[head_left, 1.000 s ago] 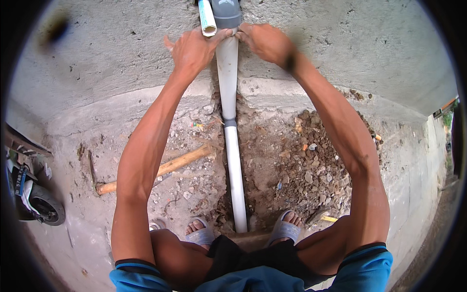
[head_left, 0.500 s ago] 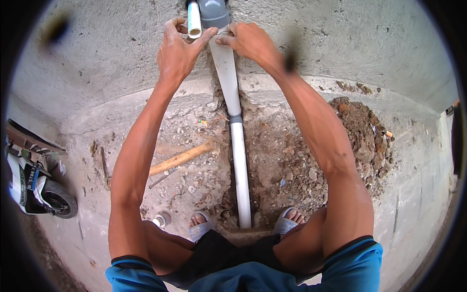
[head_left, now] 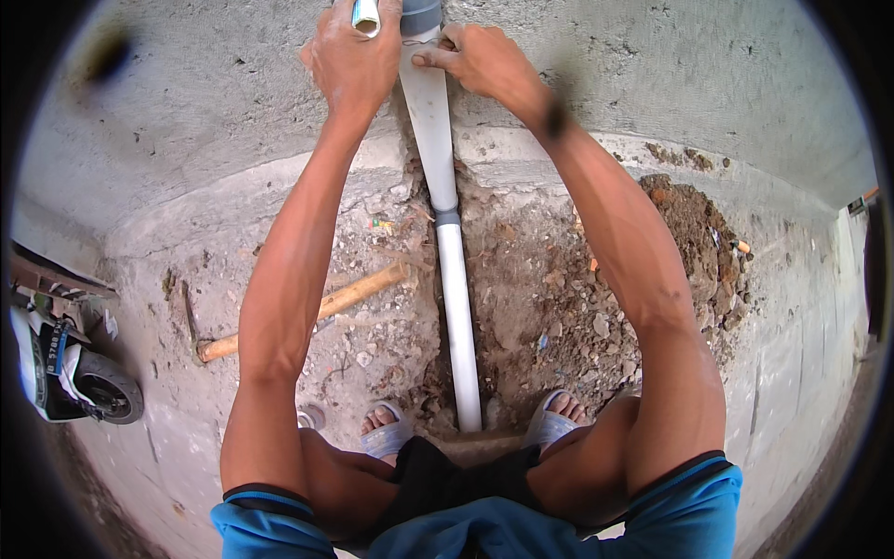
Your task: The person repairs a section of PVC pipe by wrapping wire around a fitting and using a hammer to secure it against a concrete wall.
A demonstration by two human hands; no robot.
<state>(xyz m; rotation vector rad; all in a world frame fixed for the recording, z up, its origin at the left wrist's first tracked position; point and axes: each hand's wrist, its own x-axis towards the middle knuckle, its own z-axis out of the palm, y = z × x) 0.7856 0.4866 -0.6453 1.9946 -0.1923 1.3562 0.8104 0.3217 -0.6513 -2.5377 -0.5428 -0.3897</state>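
Observation:
A white pipe (head_left: 425,112) runs down the grey wall from a grey pipe fitting (head_left: 421,17) at the top edge. At the left of that fitting is my left hand (head_left: 352,70), its thumb along the fitting and its fingers mostly hidden. The open end of a thinner white pipe (head_left: 366,19) shows between its thumb and fingers. My right hand (head_left: 484,63) is closed at the white pipe's upper end, thumb across the pipe and fingers curled. A faint thin line shows there; what the fingers pinch is too small to make out.
Below a grey coupling (head_left: 448,216), a narrower white pipe (head_left: 459,326) lies in a trench between my sandalled feet. A wooden-handled hammer (head_left: 363,288) rests on rubble to the left. There is a soil heap (head_left: 694,228) at right and a parked motorcycle (head_left: 79,373) at far left.
My left hand has moved up and its thumb has drawn away from the right hand toward the grey fitting. My right hand stays at the pipe's upper end. The view has shifted slightly.

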